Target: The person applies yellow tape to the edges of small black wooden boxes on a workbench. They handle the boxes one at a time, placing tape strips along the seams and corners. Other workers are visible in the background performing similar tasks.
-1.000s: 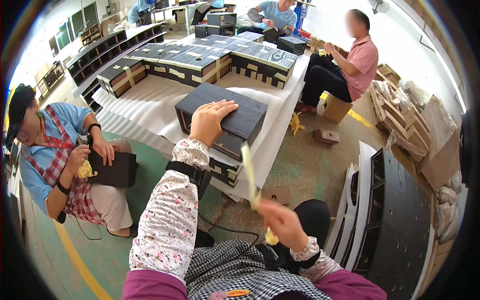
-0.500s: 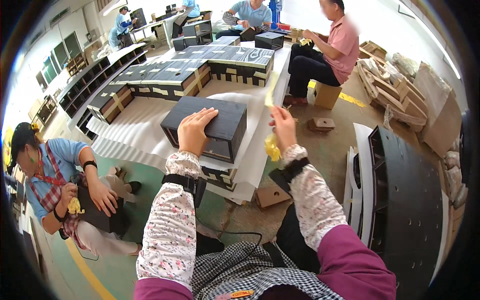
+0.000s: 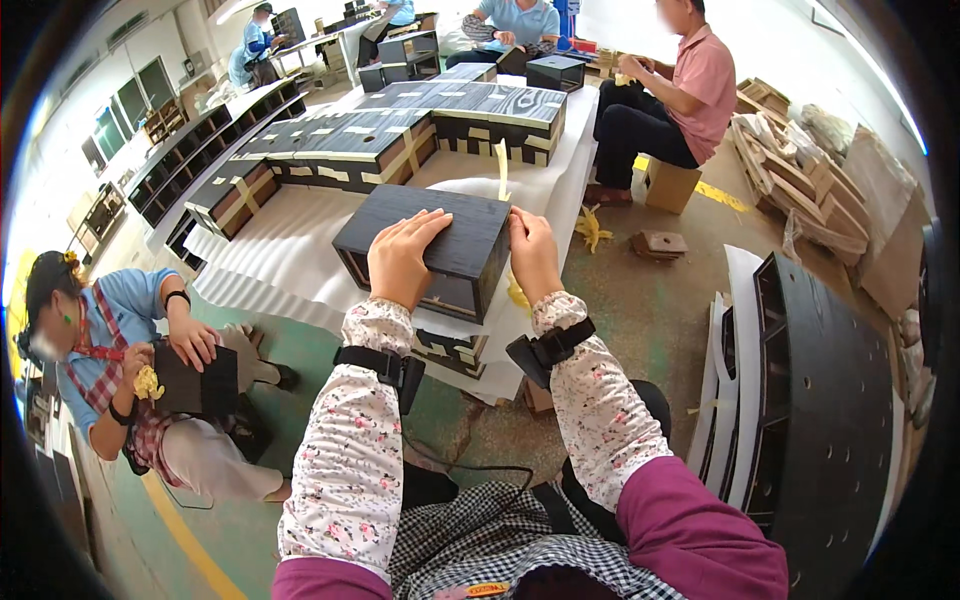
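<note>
A black wood-grain box with an open front rests on white foam sheeting in front of me. Lying flat on its top panel is my left hand, fingers stretched toward the far side. My right hand is at the box's right edge, its fingers closed in a pinch. From beside these fingertips a strip of yellow tape sticks up at the far right corner. Below the same hand hangs a crumpled bunch of yellow tape, partly hidden by hand and sleeve.
Behind the box stand joined black cabinets with tape pieces on them. At the left a co-worker holds a dark panel. A tall black unit stands at right. Crumpled yellow tape and brown blocks lie on the floor.
My right hand has come left from the air to the box's right edge, bringing the tape strip with it. My left hand stays on top. The view has shifted slightly.
</note>
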Motion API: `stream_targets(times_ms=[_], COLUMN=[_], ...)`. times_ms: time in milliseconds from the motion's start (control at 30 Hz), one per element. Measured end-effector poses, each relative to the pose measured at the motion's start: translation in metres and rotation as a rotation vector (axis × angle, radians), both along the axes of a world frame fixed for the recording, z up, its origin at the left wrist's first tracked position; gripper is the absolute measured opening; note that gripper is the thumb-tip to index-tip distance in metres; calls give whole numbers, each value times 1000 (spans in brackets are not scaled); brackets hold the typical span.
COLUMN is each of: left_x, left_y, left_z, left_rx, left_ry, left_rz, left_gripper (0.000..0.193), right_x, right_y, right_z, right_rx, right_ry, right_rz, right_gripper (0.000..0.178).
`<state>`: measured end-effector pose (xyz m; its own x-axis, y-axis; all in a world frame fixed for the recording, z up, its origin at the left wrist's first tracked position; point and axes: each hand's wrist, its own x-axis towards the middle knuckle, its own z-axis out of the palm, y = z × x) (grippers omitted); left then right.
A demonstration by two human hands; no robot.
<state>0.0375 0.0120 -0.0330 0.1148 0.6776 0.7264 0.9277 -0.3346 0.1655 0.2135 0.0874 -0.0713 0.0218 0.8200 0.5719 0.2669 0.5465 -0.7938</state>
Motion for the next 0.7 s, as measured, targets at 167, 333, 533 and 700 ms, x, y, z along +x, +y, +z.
stream_targets(times_ms=[167,333,533,700], left_x=[2,-4,7,0], left_y=[0,-3,2,-1], left_z=[2,0,3,1], left_rx=[-6,-4,-7,-15], left_ry=[2,14,-1,-5], left_rz=[5,19,2,12], left_gripper=[48,50,50,50], right_x=[3,18,10,-10], right_y=[-6,-6,18,-7], right_z=[4,1,-4,8], right_rx=[27,-244,86,39], right_ry=[-58,114,68,-37], right_rz=[-23,148,-86,-106], right_gripper=[29,31,32,31])
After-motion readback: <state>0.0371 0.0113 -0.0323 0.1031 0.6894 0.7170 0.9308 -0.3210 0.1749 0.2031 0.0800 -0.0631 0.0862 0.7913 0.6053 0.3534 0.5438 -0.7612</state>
